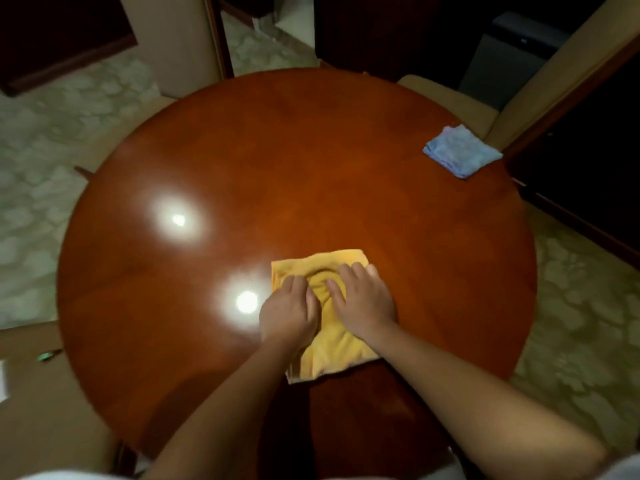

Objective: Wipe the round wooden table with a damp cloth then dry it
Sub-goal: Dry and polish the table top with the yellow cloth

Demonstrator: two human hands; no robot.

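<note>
item: round wooden desk, glossy, reddish brown, filling most of the view, with two bright lamp reflections on its left half. item: yellow cloth, folded roughly square, lay flat on the near-centre of the desk, its long axis running near to far and tilted a little to the right at the far end; a bunched wrinkle showed between the two hands. item: left hand, palm down, fingers loosely curled and pressed onto the left part of the yellow cloth, bearing on it rather than lifting it. item: right hand, palm down, fingers spread flatter, pressed onto the right and far part of the same cloth; whether either hand pinched fabric underneath could not be told. both hands sat side by side, nearly touching, directly on the cloth. item: blue cloth, folded, lay at the far right edge of the desk, well apart from both hands, far and to the right of them; the right hand was the nearer. judgement: a wiping pass seemed to be in hand, and most of the bare surface lay far and left of the cloth, so the next stroke would likely push away from the body. surrounding: pale chairs around the rim and patterned floor.
</note>
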